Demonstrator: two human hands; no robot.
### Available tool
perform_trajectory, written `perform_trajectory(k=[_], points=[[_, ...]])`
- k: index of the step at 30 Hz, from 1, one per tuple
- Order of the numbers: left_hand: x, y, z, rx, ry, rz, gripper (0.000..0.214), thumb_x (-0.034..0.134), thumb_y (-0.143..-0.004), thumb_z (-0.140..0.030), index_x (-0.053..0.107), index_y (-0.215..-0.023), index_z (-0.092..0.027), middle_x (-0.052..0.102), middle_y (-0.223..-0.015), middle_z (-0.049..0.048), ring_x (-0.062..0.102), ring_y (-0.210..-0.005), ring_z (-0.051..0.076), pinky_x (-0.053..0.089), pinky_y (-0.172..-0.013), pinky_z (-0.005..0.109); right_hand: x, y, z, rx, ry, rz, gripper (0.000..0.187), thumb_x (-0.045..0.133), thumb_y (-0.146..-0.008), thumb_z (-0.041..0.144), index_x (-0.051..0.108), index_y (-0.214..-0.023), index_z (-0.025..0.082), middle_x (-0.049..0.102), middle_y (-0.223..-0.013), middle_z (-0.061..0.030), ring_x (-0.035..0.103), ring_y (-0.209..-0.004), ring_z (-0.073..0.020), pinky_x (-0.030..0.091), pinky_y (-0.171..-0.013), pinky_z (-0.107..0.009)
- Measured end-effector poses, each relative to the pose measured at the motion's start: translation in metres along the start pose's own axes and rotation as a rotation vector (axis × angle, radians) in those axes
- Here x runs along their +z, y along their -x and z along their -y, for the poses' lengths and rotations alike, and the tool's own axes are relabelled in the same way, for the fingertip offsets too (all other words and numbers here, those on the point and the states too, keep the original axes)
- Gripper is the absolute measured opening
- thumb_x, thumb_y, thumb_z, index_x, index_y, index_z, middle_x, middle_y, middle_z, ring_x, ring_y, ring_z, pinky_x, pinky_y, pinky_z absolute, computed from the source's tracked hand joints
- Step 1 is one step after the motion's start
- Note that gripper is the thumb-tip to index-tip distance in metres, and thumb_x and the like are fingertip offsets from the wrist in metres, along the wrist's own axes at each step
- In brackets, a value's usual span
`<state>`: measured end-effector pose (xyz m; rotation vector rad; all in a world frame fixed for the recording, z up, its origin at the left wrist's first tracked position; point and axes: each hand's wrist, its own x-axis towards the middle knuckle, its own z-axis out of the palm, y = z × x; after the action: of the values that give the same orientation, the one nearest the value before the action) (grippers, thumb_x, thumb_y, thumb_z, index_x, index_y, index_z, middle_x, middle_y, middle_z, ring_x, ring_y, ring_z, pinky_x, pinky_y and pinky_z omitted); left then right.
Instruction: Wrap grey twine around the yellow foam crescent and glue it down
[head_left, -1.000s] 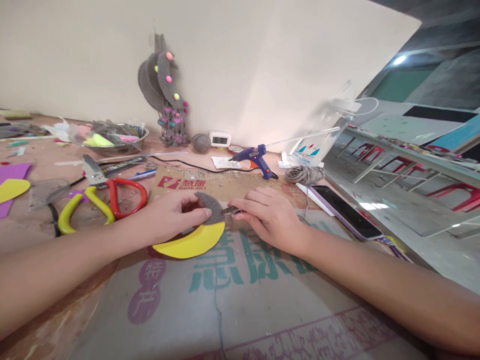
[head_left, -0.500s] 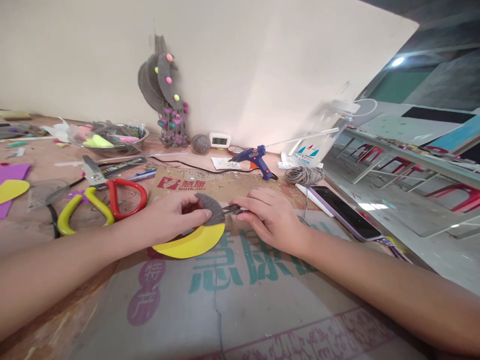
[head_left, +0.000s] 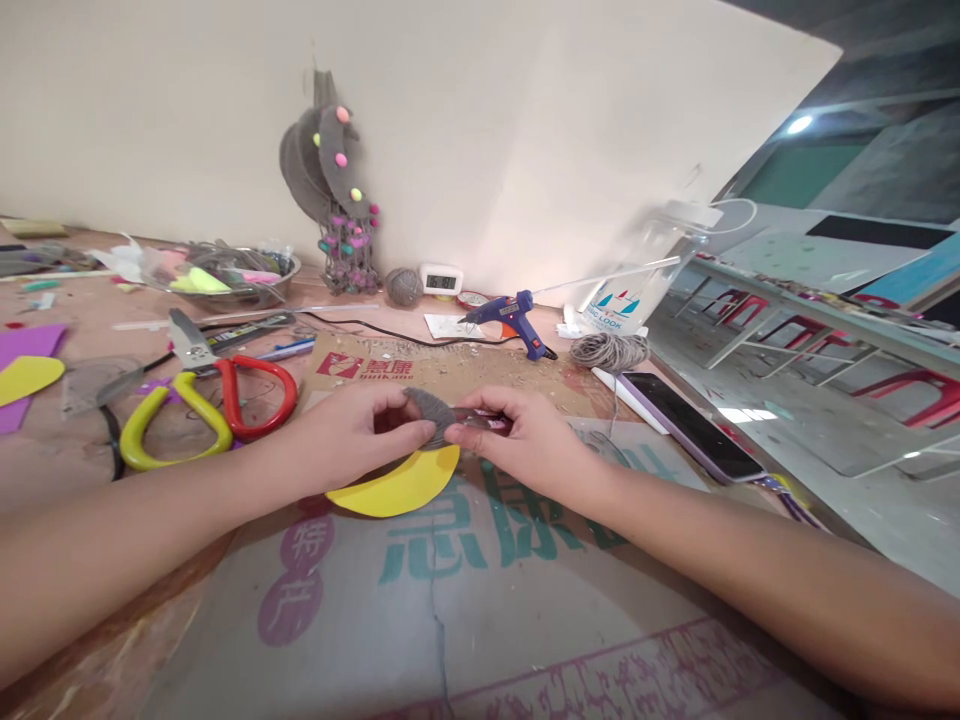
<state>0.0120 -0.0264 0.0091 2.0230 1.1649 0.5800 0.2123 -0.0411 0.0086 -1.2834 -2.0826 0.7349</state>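
Observation:
A yellow crescent (head_left: 401, 486), its upper end wound with grey yarn (head_left: 432, 408), stands in front of me over the cardboard. My left hand (head_left: 371, 425) pinches it between thumb and fingers at the wound part. From the other side my right hand (head_left: 517, 430) closes on a small bundle of grey yarn, mostly hidden by the fingers. The right thumb tip meets the edge of the winding. A grey strand runs from near the right hand toward a yarn skein (head_left: 609, 350) behind it.
Red-and-yellow-handled scissors (head_left: 196, 400) lie at left, near a metal bowl of scraps (head_left: 247, 285). Behind the hands are a blue glue gun (head_left: 517, 320), a small clock (head_left: 441, 279) and a yarn ball (head_left: 403, 287). A phone (head_left: 686, 425) lies at right. Printed cardboard (head_left: 525, 620) covers the near table.
My right hand has moved left, bringing its thumb against the wound edge. The crescent and left hand have shifted slightly right. The yarn bundle is now more hidden by the fingers.

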Motion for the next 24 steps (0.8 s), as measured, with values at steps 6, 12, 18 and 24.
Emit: perform_trajectory(k=[6,12,18,24], points=[[0.002,0.000,0.002,0.034,-0.025,-0.003,0.033,0.048,-0.078,-0.049,0.058,-0.070,-0.019,0.051,-0.058,-0.0031,0.044,-0.053,0.011,0.032,-0.045,0.021,0.001,0.000,-0.005,0.010,-0.053,0.114,0.021,0.054,-0.081,0.035,0.062,-0.078,0.016,0.052,-0.064,0.0028,0.043,-0.056,-0.0081,0.035,-0.050,-0.019],[-0.001,0.001,0.004,-0.018,-0.040,0.029,0.036,0.047,-0.078,-0.052,0.058,-0.072,-0.019,0.055,-0.062,-0.0017,0.048,-0.057,0.013,0.034,-0.047,0.022,-0.005,0.001,-0.007,-0.045,0.052,0.058,0.019,0.048,-0.084,0.029,0.058,-0.074,0.016,0.046,-0.061,0.0038,0.040,-0.057,-0.0082,0.033,-0.052,-0.020],[-0.002,0.000,0.002,-0.059,-0.016,0.033,0.033,0.048,-0.079,-0.048,0.056,-0.069,-0.018,0.052,-0.059,-0.0027,0.046,-0.054,0.012,0.032,-0.045,0.021,-0.007,0.000,-0.002,0.030,-0.061,-0.046,0.025,0.051,-0.082,0.039,0.055,-0.074,0.016,0.045,-0.062,0.0034,0.038,-0.056,-0.0081,0.031,-0.051,-0.020],[-0.001,0.000,0.003,-0.020,-0.035,0.015,0.033,0.049,-0.078,-0.049,0.059,-0.073,-0.018,0.052,-0.059,-0.0032,0.046,-0.055,0.011,0.033,-0.045,0.021,0.000,0.000,-0.001,0.036,-0.149,0.076,0.021,0.060,-0.076,0.036,0.062,-0.079,0.016,0.050,-0.064,0.0031,0.041,-0.057,-0.0078,0.032,-0.051,-0.019]])
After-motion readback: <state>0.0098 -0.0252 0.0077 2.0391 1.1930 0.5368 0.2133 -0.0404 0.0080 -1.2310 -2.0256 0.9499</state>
